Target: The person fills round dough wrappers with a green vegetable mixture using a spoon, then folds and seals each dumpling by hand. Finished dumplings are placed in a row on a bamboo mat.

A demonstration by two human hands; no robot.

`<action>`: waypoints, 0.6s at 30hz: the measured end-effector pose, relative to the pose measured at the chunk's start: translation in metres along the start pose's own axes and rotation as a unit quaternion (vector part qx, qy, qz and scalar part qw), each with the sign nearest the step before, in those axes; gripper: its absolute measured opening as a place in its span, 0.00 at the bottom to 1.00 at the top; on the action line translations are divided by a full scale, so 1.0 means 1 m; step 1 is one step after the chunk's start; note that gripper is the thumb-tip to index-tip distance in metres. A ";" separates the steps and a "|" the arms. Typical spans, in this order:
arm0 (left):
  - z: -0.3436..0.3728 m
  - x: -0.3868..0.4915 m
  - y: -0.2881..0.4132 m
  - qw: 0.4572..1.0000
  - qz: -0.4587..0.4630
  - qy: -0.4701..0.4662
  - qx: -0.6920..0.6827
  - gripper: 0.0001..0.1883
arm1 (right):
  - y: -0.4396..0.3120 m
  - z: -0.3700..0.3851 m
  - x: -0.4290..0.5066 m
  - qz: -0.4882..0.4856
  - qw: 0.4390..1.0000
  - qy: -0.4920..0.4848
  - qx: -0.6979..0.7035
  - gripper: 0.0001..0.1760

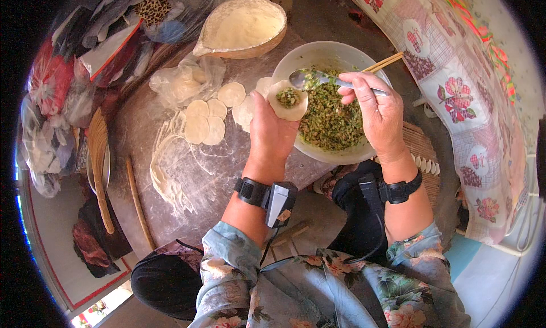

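Note:
On the fingers of my left hand (pixel 273 129) lies a round dough wrapper (pixel 294 111) with a small mound of green chopped filling (pixel 288 97) in its middle. My right hand (pixel 379 110) grips a metal spoon (pixel 369 88); its bowl, with bits of filling on it, is just above the wrapper's upper right edge. Beneath the spoon and right hand is a large white bowl (pixel 318 155) of green filling, with wooden chopsticks (pixel 386 61) leaning over its rim. Several flat dough wrappers (pixel 197 129) lie on the floured table, left of my left hand.
A gourd-shaped scoop (pixel 243 27) of flour stands at the table's (pixel 192 221) far edge, near a plastic bag of dough (pixel 187 80). A thin rolling pin (pixel 138 202) and a straw brush (pixel 100 157) are at left. Dumplings (pixel 425 165) line a ribbed tray (pixel 422 144) at right.

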State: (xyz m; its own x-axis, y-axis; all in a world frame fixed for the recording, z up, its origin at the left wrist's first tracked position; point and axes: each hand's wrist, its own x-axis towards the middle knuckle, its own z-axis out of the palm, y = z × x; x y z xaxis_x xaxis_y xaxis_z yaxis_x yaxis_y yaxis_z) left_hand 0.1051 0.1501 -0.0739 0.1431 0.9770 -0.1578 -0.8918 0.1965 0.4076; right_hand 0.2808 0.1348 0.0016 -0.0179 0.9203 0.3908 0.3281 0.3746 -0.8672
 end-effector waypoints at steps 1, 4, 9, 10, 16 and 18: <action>0.000 0.000 0.001 1.000 0.004 0.009 0.001 0.32 | -0.001 -0.002 0.001 -0.017 0.999 0.012 -0.030 0.15; -0.002 -0.001 0.002 1.000 -0.007 0.012 -0.003 0.26 | -0.004 0.000 -0.001 -0.064 0.995 -0.009 -0.078 0.11; -0.002 0.000 -0.001 0.999 -0.012 0.039 -0.007 0.21 | -0.005 0.009 -0.003 -0.190 0.962 -0.045 -0.192 0.06; -0.003 0.000 -0.002 0.999 -0.013 0.042 -0.014 0.21 | -0.006 0.010 -0.003 -0.208 0.949 -0.051 -0.231 0.06; -0.006 -0.002 -0.005 0.999 -0.007 0.034 -0.006 0.21 | -0.008 0.002 0.000 -0.203 0.954 -0.012 -0.221 0.07; -0.007 -0.001 -0.006 0.999 -0.017 0.026 -0.018 0.22 | -0.008 0.007 -0.002 -0.218 0.950 -0.028 -0.220 0.06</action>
State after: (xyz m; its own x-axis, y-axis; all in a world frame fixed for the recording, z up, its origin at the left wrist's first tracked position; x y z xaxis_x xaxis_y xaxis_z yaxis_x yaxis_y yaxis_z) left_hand 0.1071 0.1474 -0.0825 0.1518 0.9639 -0.2189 -0.9017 0.2257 0.3687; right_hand 0.2714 0.1305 0.0059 -0.2888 0.6974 0.6560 0.6406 0.6500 -0.4089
